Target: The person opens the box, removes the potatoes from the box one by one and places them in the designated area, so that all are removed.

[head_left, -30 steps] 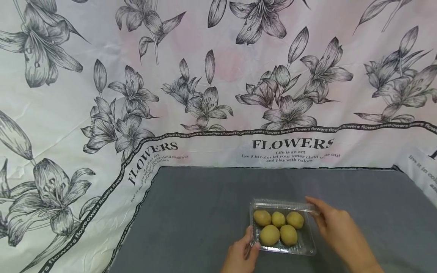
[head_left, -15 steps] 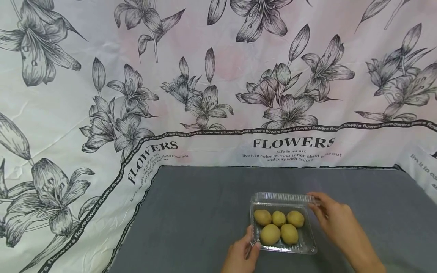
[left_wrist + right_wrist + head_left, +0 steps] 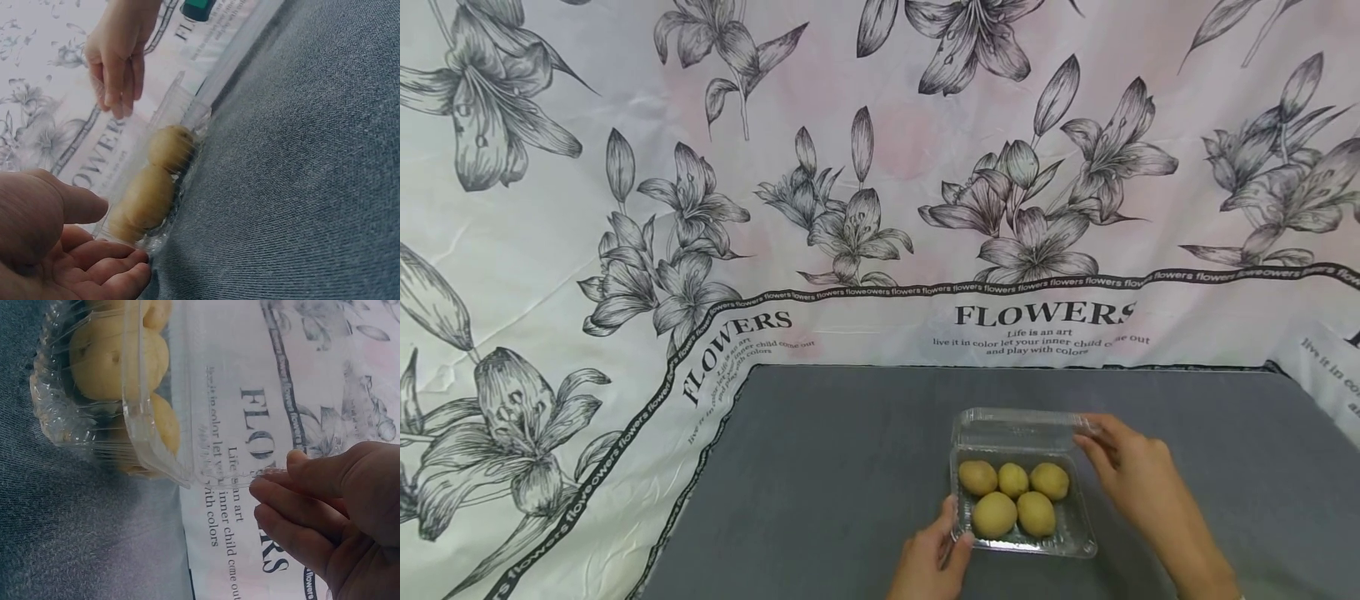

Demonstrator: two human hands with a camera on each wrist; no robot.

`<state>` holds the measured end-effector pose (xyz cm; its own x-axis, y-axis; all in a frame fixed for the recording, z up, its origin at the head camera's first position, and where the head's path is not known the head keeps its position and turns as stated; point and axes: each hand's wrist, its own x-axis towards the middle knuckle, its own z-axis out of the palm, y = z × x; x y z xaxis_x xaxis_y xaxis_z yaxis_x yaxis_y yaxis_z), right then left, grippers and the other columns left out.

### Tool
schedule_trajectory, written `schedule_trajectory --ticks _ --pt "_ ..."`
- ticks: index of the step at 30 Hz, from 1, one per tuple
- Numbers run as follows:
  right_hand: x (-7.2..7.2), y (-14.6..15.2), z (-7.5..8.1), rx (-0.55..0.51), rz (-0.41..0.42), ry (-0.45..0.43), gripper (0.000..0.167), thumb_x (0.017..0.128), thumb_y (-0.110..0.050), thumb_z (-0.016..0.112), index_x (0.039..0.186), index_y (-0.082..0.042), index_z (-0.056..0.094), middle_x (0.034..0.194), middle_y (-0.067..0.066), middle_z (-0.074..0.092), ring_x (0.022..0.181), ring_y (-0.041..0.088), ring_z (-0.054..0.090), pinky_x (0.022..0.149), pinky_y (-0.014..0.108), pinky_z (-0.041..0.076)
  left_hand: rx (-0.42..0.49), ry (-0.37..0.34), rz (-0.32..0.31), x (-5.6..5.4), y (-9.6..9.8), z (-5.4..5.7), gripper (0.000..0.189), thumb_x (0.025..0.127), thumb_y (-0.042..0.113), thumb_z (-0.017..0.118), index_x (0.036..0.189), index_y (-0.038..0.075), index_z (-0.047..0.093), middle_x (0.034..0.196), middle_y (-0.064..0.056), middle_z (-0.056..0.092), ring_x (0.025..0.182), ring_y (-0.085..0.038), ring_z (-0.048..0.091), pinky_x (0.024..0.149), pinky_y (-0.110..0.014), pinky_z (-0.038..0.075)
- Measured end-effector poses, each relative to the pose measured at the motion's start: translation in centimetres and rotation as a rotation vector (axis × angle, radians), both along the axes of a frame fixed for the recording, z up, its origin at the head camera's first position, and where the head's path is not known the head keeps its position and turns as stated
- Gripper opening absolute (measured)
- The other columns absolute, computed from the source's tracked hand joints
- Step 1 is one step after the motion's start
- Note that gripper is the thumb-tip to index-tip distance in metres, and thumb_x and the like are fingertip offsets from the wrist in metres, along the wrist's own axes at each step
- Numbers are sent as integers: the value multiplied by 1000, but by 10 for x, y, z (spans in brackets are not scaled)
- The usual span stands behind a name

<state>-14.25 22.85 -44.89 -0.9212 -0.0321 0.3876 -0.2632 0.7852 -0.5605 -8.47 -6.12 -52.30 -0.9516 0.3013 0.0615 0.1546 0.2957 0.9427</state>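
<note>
A clear plastic clamshell box (image 3: 1081, 537) sits on the grey table with several yellow-brown potatoes (image 3: 995, 514) inside. Its see-through lid (image 3: 1015, 432) is raised at the back, hinged up from the far side. My left hand (image 3: 927, 554) holds the box's left end, thumb at the near corner and fingers along the side. In the left wrist view, thumb and fingers (image 3: 119, 275) bracket that end. My right hand (image 3: 1138, 479) pinches the lid's right edge between thumb and fingers, as the right wrist view also shows at the lid corner (image 3: 269, 472).
The grey cloth-covered table (image 3: 820, 467) extends left of and behind the box. A white sheet (image 3: 865, 333) printed with flowers and lettering hangs along the back and left side. A dark green object (image 3: 199, 9) shows at the top of the left wrist view.
My right hand has moved slightly up and away, swinging the lid further open toward the back. The left hand, the box base and the potatoes have stayed nearly in place.
</note>
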Motion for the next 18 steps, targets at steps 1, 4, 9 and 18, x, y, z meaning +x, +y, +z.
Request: schedule_trajectory --ticks 1,4,9,18 --pt "-1 0 0 -3 -2 0 25 100 -6 73 122 5 68 106 29 76 86 47 77 66 51 64 5 -9 4 1 1 1 62 109 28 62 153 -12 44 153 -25 51 133 -31 58 107 -26 51" --pt "-2 1 -1 -11 -6 12 22 100 -7 74 119 3 69 105 28 77 84 46 77 66 52 64 4 -7 12 2 2 3 61 109 27 61 153 -12 44 152 -25 52 133 -32 58 106 -27 51" --pt "-7 3 -4 -14 0 37 20 99 -6 75 117 0 71 106 25 78 83 44 78 67 52 64 -4 11 8 1 1 0 61 108 25 62 152 -13 45 150 -27 54 132 -33 59 106 -28 53" --pt "-15 5 -8 -19 23 39 22 99 -4 74 120 2 72 109 24 78 86 41 78 67 48 64 -25 65 23 -1 1 -11 61 108 28 62 151 -11 48 143 -27 60 127 -29 64 102 -28 55"
